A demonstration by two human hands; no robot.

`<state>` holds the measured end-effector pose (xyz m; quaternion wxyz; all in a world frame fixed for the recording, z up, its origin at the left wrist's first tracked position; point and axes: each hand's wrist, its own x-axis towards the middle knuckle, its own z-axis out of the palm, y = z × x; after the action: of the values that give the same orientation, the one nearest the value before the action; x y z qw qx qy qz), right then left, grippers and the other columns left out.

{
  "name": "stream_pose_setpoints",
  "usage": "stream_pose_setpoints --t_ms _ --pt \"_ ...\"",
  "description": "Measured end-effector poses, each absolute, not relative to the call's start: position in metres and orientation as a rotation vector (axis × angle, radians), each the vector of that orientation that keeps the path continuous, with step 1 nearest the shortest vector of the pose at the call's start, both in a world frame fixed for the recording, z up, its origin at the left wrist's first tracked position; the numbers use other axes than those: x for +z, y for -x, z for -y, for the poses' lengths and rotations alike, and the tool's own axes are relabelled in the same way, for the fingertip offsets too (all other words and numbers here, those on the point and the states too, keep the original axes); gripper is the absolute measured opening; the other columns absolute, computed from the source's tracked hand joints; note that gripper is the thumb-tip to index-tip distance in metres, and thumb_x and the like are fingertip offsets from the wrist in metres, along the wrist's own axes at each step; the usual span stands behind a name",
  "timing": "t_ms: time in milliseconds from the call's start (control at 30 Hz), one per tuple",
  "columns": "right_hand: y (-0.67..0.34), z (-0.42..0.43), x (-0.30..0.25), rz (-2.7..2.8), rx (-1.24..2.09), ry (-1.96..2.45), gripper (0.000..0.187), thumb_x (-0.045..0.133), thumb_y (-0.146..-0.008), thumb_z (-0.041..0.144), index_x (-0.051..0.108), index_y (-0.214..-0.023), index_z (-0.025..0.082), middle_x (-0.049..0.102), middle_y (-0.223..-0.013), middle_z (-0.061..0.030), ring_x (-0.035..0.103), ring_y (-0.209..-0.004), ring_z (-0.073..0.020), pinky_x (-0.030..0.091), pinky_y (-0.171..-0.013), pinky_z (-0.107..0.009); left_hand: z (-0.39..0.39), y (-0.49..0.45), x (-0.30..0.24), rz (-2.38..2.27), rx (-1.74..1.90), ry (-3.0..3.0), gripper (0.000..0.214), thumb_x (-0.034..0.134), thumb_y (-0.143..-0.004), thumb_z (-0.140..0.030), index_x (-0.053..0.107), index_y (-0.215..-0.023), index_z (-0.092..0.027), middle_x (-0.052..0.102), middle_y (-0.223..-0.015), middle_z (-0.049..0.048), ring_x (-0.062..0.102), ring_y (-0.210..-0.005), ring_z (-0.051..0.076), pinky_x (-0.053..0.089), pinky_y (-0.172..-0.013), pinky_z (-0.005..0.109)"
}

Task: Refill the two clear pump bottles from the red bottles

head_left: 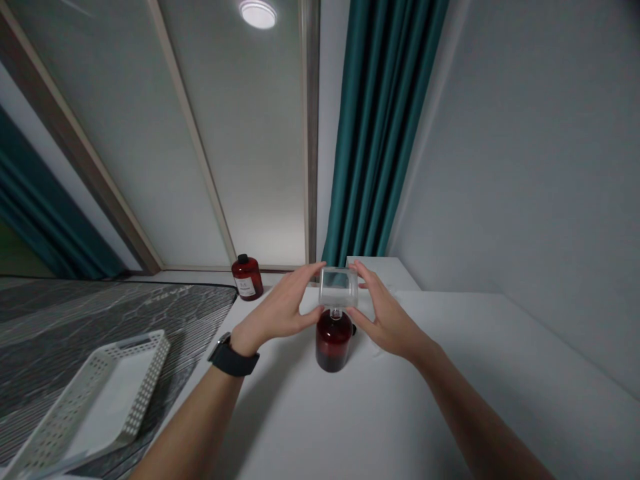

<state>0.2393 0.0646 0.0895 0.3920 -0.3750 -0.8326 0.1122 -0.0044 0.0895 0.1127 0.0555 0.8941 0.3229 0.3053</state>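
Note:
Between both hands is a clear glass vessel (338,288), which looks like an upturned bottle with a narrow neck at its lower end. My left hand (286,308) grips its left side between thumb and fingers. On the opposite side, my right hand (389,319) holds it the same way. Directly under it, a dark red bottle (333,341) stands upright on the white table (320,427). The glass neck meets the top of the red bottle, though how far it goes in cannot be made out. A small black piece (354,329) shows partly behind the red bottle.
Another red bottle (247,277), with a black cap and white label, stands at the table's far left corner. A white perforated basket (146,393) lies left of the table on a grey patterned surface (193,313). Behind are a teal curtain (383,133) and glass panels (250,147).

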Motion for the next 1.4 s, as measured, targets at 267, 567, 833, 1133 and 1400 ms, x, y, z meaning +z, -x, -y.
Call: stream_pose_setpoints --t_ms 267,567,833,1133,1400 --pt "-0.240 -0.064 0.093 2.160 0.183 0.881 0.073 0.058 -0.093 0.024 0.020 -0.155 0.031 0.037 -0.155 -0.0116 0.036 -0.145 -0.0290 0.033 -0.119 -0.057 -0.090 0.005 0.112 -0.960 0.957 -2.732 0.070 0.063 -0.088 -0.030 0.029 -0.148 -0.019 0.047 -0.146 0.0172 0.048 -0.134 0.031 0.042 -0.112 0.053" --pt "-0.241 -0.071 0.087 2.074 0.295 0.890 0.067 0.059 -0.092 0.022 0.030 -0.151 0.033 0.042 -0.150 -0.0107 0.041 -0.140 -0.0282 0.042 -0.113 -0.056 -0.088 0.002 0.114 -0.928 0.938 -2.688 0.078 0.058 -0.089 -0.024 0.016 -0.154 -0.024 0.038 -0.151 0.0163 0.044 -0.137 0.032 0.038 -0.115 0.057" --pt "-0.241 -0.074 0.086 1.759 0.530 1.035 0.064 0.064 -0.087 0.030 0.039 -0.146 0.027 0.058 -0.135 -0.0129 0.060 -0.119 -0.0283 0.050 -0.099 -0.051 -0.085 0.002 0.116 -0.892 1.014 -2.705 0.084 0.065 -0.084 -0.025 0.017 -0.153 -0.028 0.030 -0.152 0.0152 0.035 -0.142 0.035 0.035 -0.118 0.060" --pt "-0.234 -0.066 0.093 1.733 0.597 1.005 0.055 0.063 -0.088 0.036 0.046 -0.139 0.023 0.060 -0.132 -0.0127 0.060 -0.118 -0.0272 0.048 -0.104 -0.050 -0.085 -0.001 0.116 -0.958 1.076 -2.827 0.073 0.069 -0.082 -0.017 0.032 -0.145 -0.028 0.037 -0.145 0.0141 0.039 -0.138 0.033 0.043 -0.111 0.057" --pt "-0.232 -0.065 0.089 1.730 0.711 0.948 0.053 0.059 -0.092 0.038 0.044 -0.141 0.027 0.055 -0.142 -0.0130 0.061 -0.118 -0.0259 0.048 -0.104 -0.052 -0.081 -0.001 0.122 -0.974 1.120 -2.884 0.073 0.074 -0.075 -0.019 0.038 -0.137 -0.028 0.045 -0.130 0.0122 0.049 -0.121 0.033 0.050 -0.101 0.054"
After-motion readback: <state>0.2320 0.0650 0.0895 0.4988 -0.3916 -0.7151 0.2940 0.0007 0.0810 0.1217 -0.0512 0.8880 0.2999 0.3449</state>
